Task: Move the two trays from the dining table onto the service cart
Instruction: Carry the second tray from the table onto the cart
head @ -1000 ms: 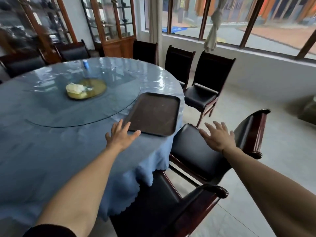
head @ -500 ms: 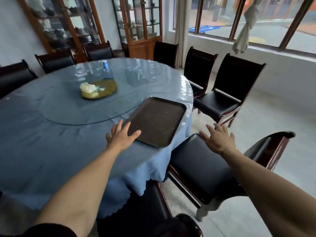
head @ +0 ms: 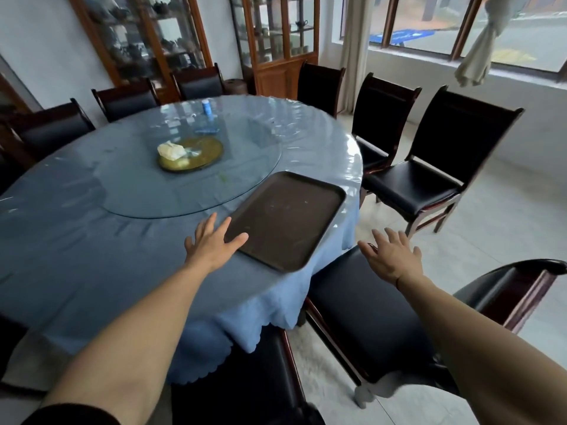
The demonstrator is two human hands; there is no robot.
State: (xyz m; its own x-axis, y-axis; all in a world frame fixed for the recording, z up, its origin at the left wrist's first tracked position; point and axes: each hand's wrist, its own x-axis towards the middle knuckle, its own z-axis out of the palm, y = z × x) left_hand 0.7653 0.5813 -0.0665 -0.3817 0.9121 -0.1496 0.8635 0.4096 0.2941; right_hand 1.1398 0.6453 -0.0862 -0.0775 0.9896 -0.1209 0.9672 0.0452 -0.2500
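Note:
A dark brown rectangular tray (head: pixel 288 219) lies flat near the right edge of the round dining table (head: pixel 92 240), which has a blue cloth under clear plastic. My left hand (head: pixel 214 242) is spread open at the tray's near-left corner, with the thumb over the rim. Off the table edge, my right hand (head: pixel 391 256) hovers open above a black chair seat (head: pixel 362 317), to the right of the tray. Only one tray shows. No service cart is in view.
A glass turntable (head: pixel 171 185) carries a brass dish (head: pixel 191 153) with a white lump and a blue-capped bottle (head: pixel 208 113). Dark wooden chairs (head: pixel 429 167) ring the table. Glass cabinets (head: pixel 276 38) stand behind it. Tiled floor (head: pixel 506 216) lies to the right.
The view has lifted and shifted, showing more of the table and the cabinets. Both hands stay open in about the same places by the tray.

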